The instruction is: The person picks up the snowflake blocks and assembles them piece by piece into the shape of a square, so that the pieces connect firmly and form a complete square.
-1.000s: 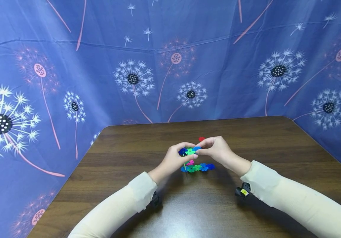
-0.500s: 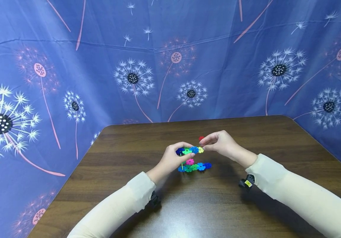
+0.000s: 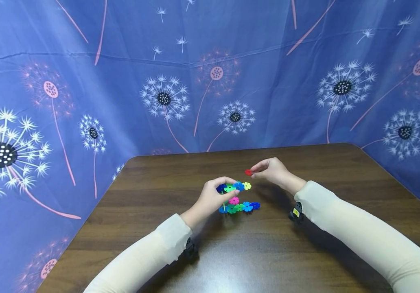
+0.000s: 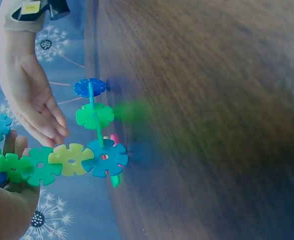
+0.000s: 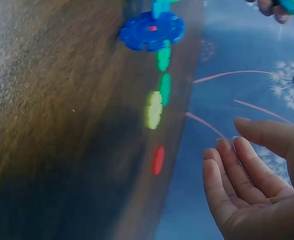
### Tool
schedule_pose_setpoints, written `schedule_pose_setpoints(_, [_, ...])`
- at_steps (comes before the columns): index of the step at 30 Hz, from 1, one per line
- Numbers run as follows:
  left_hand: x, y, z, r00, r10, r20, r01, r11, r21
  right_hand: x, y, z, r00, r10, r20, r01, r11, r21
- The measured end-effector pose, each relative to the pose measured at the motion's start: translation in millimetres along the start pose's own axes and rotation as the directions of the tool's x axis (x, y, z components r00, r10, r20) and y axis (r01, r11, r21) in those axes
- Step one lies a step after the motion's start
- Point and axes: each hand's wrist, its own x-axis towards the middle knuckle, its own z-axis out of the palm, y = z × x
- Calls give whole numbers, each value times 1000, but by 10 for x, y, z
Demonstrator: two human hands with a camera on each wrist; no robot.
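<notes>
My left hand (image 3: 227,189) grips the left end of a structure of flower-shaped plastic discs (image 3: 236,197). Its top row runs blue, green, blue, then a yellow disc (image 3: 247,186) at the free end. A pink disc and a lower blue-and-green row (image 3: 240,207) sit at the table. In the left wrist view the disc chain (image 4: 72,160) runs from my palm towards the wood. My right hand (image 3: 257,171) hovers just right of a lone red disc (image 3: 248,172) lying on the table, fingers relaxed and holding nothing. The right wrist view shows its bare fingers (image 5: 237,175) beside the red disc (image 5: 158,160).
The dark wooden table (image 3: 327,203) has rounded far corners. A blue dandelion-print cloth (image 3: 158,93) hangs close behind and on both sides. Small black wrist cameras (image 3: 296,212) sit under both sleeves.
My right hand has let go of the top row and drawn back and to the right, towards the red disc. The yellow disc now shows at the row's end. The left hand stays put.
</notes>
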Motion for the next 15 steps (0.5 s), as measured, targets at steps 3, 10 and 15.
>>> schedule_pose_setpoints(3, [9, 11, 15, 1000, -4, -17, 4, 1000, 4, 86, 37, 80, 1000, 15, 21, -14, 1000, -12])
schedule_pose_setpoints(10, [21, 2, 45, 999, 8, -35, -7, 1000, 23, 274, 22, 302, 995, 50, 81, -47, 998, -37])
schedule_pose_setpoints(15, [25, 13, 41, 999, 4, -43, -3, 1000, 24, 383, 1, 447, 989, 67, 129, -53, 993, -110])
